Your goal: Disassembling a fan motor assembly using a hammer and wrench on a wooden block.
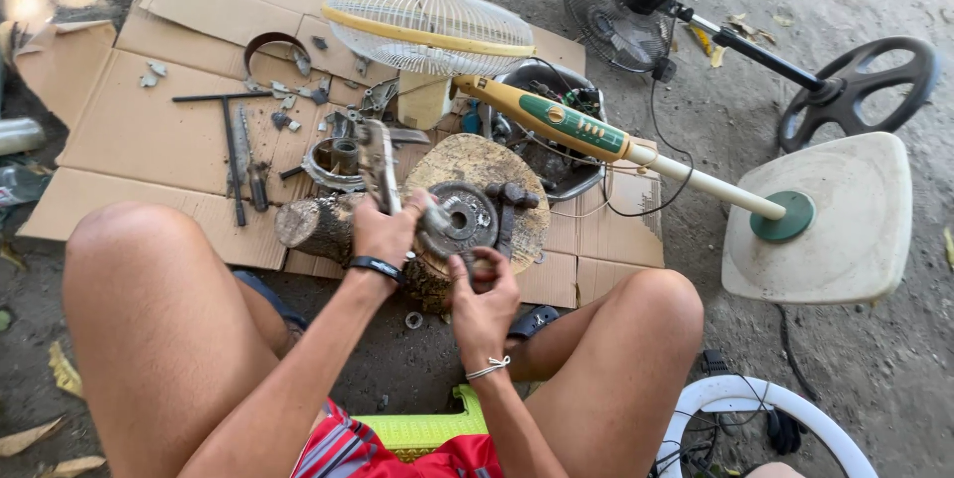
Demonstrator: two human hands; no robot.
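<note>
Left hand (pixel 386 230) is gripping a metal tool (pixel 379 164), fist clenched around its handle, tool pointing up and away. Right hand (pixel 481 291) is pinching the near edge of a round dark metal part (pixel 463 219), which is lying on a wooden stump (pixel 497 168) just beyond both hands. Fan guard (pixel 427 26) is sitting farther out.

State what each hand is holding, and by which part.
Left hand grips a grey metal tool near its lower end. Right hand grips something small at the wooden stump edge; what cannot be told.
</note>
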